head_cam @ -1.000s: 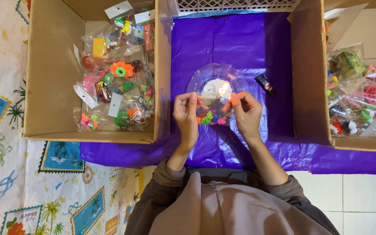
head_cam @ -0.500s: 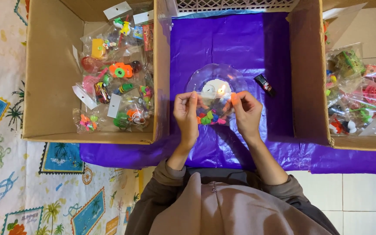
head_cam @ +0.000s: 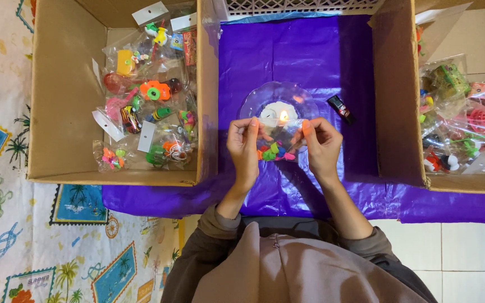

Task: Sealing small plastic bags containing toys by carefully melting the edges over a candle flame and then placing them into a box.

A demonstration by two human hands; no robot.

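Note:
My left hand (head_cam: 245,145) and my right hand (head_cam: 321,145) pinch the two top corners of a small clear plastic bag (head_cam: 276,140) with colourful little toys at its bottom. The bag's top edge hangs right over a small candle flame (head_cam: 283,115). The white candle (head_cam: 276,111) stands on a clear glass plate (head_cam: 254,101) on the purple plastic sheet (head_cam: 287,50). A black lighter (head_cam: 341,109) lies on the sheet just right of the plate.
A cardboard box (head_cam: 63,101) on the left holds several sealed toy bags (head_cam: 147,112). Another cardboard box (head_cam: 399,101) on the right holds more toy packets (head_cam: 461,123). A white lattice basket (head_cam: 298,5) sits at the far edge. A patterned cloth (head_cam: 7,224) covers the floor at left.
Both hands have shifted the bag slightly, so the candle flame now shows at its top edge. Everything else is still.

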